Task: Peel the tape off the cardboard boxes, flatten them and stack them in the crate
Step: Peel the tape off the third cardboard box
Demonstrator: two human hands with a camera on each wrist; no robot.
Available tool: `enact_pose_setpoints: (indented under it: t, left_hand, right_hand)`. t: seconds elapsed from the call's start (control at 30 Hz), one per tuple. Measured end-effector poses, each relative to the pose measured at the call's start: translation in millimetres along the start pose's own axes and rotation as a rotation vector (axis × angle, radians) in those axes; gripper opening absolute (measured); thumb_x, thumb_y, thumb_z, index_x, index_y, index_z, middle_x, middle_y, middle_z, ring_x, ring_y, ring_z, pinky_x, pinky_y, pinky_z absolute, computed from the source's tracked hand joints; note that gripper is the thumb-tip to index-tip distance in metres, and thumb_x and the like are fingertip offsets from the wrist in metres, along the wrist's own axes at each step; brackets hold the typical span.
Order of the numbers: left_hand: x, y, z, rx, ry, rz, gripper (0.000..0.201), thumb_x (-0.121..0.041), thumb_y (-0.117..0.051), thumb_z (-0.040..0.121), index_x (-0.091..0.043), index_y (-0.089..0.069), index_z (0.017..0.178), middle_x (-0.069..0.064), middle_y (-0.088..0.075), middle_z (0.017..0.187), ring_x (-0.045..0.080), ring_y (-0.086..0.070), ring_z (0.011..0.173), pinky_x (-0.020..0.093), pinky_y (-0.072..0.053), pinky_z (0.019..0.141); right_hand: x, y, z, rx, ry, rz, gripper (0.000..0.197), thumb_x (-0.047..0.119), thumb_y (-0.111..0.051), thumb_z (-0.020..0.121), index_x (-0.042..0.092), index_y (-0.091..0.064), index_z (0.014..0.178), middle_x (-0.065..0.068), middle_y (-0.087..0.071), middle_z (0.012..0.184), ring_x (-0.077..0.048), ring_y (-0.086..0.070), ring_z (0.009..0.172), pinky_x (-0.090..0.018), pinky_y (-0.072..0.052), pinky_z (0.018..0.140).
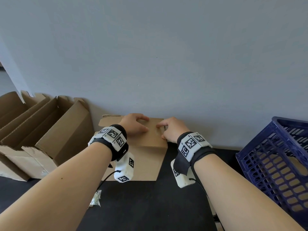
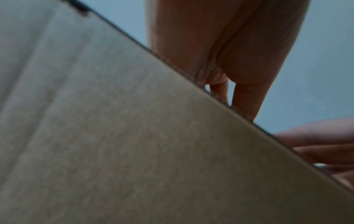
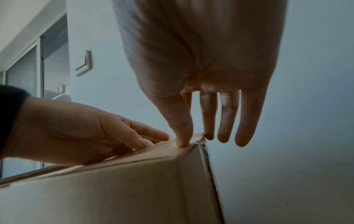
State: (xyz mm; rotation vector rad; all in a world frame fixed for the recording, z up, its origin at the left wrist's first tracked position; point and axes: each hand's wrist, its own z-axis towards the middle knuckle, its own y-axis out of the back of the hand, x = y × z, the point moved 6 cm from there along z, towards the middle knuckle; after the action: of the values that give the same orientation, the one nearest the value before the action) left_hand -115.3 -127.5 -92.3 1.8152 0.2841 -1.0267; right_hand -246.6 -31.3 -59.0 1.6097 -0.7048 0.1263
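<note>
A closed brown cardboard box (image 1: 146, 157) stands on the black table (image 1: 150, 205) against the wall. My left hand (image 1: 141, 124) rests flat on the box top with its fingers loosely spread. My right hand (image 1: 160, 130) is at the top right corner. In the right wrist view its thumb tip (image 3: 182, 141) presses on the top edge by the corner, and the other fingers (image 3: 228, 121) hang straight past it. Shiny clear tape (image 3: 199, 143) glints along that corner. The left wrist view is mostly filled by the box's side (image 2: 134, 136).
A blue slotted plastic crate (image 1: 273, 164) stands tilted at the right, with cardboard showing through its slots. Several opened cardboard boxes (image 1: 41, 130) lean together at the left. A crumpled wad of clear tape (image 1: 95, 199) lies on the table near my left forearm.
</note>
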Motion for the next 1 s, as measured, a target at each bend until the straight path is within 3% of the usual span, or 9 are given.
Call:
enact_pose_setpoints:
  t: [0.2,0.33,0.37,0.43,0.53,0.6,0.7,0.87,1.0]
  left_hand:
    - [1,-1,0,0.007,-0.011,-0.001,0.041,-0.025,-0.074,0.076,-0.036,-0.063,0.115,-0.007,-0.047,0.14,0.018,-0.041,0.13,0.025,-0.031,0.106]
    - [3,-1,0,0.01,-0.011,-0.008,0.04,-0.026,-0.074,0.076,-0.039,-0.063,0.112,-0.008,-0.045,0.141,0.02,-0.037,0.133,0.034,-0.03,0.112]
    - [4,-1,0,0.011,-0.012,-0.013,0.04,-0.026,-0.074,0.076,-0.039,-0.063,0.112,-0.008,-0.046,0.141,0.02,-0.037,0.133,0.034,-0.03,0.112]
    - [4,-1,0,0.017,-0.015,-0.029,0.039,-0.024,-0.073,0.076,-0.039,-0.063,0.111,-0.008,-0.045,0.141,0.02,-0.038,0.133,0.035,-0.031,0.112]
    - [5,-1,1,0.023,-0.016,-0.024,0.039,-0.025,-0.073,0.076,-0.04,-0.063,0.11,-0.008,-0.044,0.143,0.02,-0.037,0.134,0.035,-0.03,0.112]
    - [5,-1,1,0.026,-0.014,-0.018,0.04,-0.026,-0.073,0.076,-0.039,-0.063,0.112,-0.009,-0.042,0.144,0.02,-0.035,0.135,0.034,-0.029,0.113]
    - [6,-1,2,0.026,-0.015,-0.02,0.04,-0.026,-0.073,0.077,-0.039,-0.063,0.113,-0.009,-0.043,0.144,0.02,-0.035,0.135,0.034,-0.029,0.113]
    - [8,-1,1,0.031,0.002,-0.063,0.033,-0.028,-0.072,0.074,-0.049,-0.06,0.097,-0.006,-0.045,0.141,0.017,-0.036,0.134,0.032,-0.032,0.11]
    - [8,-2,2,0.027,-0.002,-0.044,0.035,-0.027,-0.072,0.075,-0.046,-0.062,0.103,-0.009,-0.043,0.143,0.018,-0.034,0.135,0.034,-0.03,0.112]
  right_hand:
    - [1,0,-2,-0.012,-0.01,0.003,0.041,0.002,-0.061,0.082,0.029,-0.068,0.112,0.003,-0.063,0.122,-0.02,-0.058,0.112,-0.028,-0.048,0.092]
    - [5,-1,-2,-0.006,-0.006,-0.028,0.034,0.007,-0.061,0.082,0.027,-0.066,0.109,0.007,-0.056,0.086,-0.021,-0.057,0.093,-0.025,-0.043,0.077]
    - [7,-2,-3,-0.006,0.001,-0.041,0.036,0.008,-0.06,0.083,0.027,-0.063,0.114,0.005,-0.055,0.086,-0.02,-0.056,0.092,-0.026,-0.043,0.077]
    - [9,-5,-4,0.001,0.017,-0.073,0.048,0.009,-0.055,0.085,0.03,-0.056,0.128,-0.002,-0.06,0.111,-0.022,-0.057,0.105,-0.027,-0.044,0.086]
    - [10,-9,-2,0.026,0.024,-0.111,0.05,0.009,-0.051,0.085,0.036,-0.057,0.127,-0.003,-0.055,0.133,-0.024,-0.055,0.116,-0.027,-0.043,0.092]
    - [9,-9,-1,0.027,0.018,-0.1,0.047,0.01,-0.052,0.085,0.037,-0.06,0.123,-0.003,-0.059,0.123,-0.023,-0.057,0.108,-0.026,-0.044,0.088]
    - [8,-7,-2,0.018,0.001,-0.061,0.043,0.008,-0.054,0.085,0.034,-0.064,0.117,0.003,-0.053,0.088,-0.017,-0.052,0.087,-0.024,-0.04,0.075]
    - [9,-5,0,0.01,-0.025,-0.032,0.041,0.004,-0.056,0.081,0.031,-0.067,0.109,0.003,-0.053,0.086,-0.019,-0.054,0.081,-0.027,-0.043,0.071]
    - [10,-3,-1,-0.002,-0.026,-0.021,0.04,0.002,-0.057,0.081,0.031,-0.068,0.108,0.001,-0.054,0.092,-0.019,-0.055,0.082,-0.029,-0.05,0.078]
